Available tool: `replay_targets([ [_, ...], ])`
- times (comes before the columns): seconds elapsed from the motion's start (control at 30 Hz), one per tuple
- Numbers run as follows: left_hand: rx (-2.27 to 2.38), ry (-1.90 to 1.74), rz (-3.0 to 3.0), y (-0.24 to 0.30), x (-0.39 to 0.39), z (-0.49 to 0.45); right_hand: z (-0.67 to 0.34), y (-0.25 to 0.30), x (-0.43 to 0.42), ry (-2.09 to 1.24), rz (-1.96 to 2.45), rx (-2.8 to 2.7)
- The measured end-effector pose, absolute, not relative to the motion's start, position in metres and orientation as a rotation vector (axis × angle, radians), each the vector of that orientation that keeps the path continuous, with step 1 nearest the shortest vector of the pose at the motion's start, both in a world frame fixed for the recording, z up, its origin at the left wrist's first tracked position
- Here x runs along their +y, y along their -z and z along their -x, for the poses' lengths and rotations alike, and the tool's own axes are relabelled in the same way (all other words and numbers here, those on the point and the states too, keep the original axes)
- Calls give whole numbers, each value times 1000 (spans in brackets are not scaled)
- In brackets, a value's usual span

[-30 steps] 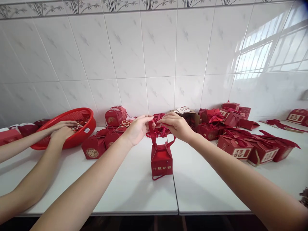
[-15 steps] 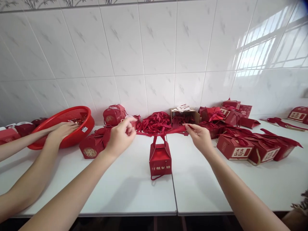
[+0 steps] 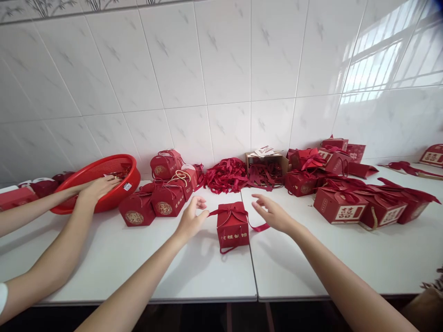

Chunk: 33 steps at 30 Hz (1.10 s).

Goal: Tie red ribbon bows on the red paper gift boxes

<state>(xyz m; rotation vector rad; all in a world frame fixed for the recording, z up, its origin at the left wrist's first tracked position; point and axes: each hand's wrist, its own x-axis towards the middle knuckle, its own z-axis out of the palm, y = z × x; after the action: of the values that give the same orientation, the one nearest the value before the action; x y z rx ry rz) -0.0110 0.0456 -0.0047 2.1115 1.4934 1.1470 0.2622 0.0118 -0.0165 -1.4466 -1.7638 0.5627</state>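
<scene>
A red gift box (image 3: 232,230) with gold lettering stands upright on the table, its top flaps folded together and a cord handle hanging at its front. A dark red ribbon (image 3: 260,228) passes through its top, one end drooping to the right, the other reaching left. My left hand (image 3: 192,217) is beside the box, thumb and fingers apart, the thumb tip at the ribbon's left end; whether they touch I cannot tell. On the other side, my right hand (image 3: 275,214) hovers above the ribbon's loose right end, fingers spread and holding nothing.
Behind the box lies a ribbon pile (image 3: 226,175) beside an open carton (image 3: 284,163). Red boxes (image 3: 168,200) stand left; ribbon-tied boxes (image 3: 341,207) stand right. Another person's hands (image 3: 100,188) reach into a red plastic basket (image 3: 133,177). A seam divides the white tables (image 3: 311,267).
The ribbon held taut between my hands is now down at the box's top, which has closed. Both hands have lowered, and my right hand has let go of its ribbon end.
</scene>
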Motion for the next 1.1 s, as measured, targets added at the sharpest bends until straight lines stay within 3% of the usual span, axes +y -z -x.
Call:
replay_targets([
  [0.13,1435,-1117,-1950,22,47,-21,-231,22,15,-969,1313,-1649],
  [0.3,1472,-981,-1776,25,47,-29,-224,31,17,-1077,1374,-1511],
  [0.53,1446,-720,-1759,-9,55,5,-256,23,6,-819,1282,-1714],
  [0.77,1132,-149,-1722,-39,57,16,-242,24,5,-445,1363,-1570],
  [0.9,985,-291,-1710,-43,42,-2,-228,14,8,-465,1312,-1503],
  [1.1,1123,-879,-2035,-16,12,-34,-210,3,3,-766,1195,-1543],
])
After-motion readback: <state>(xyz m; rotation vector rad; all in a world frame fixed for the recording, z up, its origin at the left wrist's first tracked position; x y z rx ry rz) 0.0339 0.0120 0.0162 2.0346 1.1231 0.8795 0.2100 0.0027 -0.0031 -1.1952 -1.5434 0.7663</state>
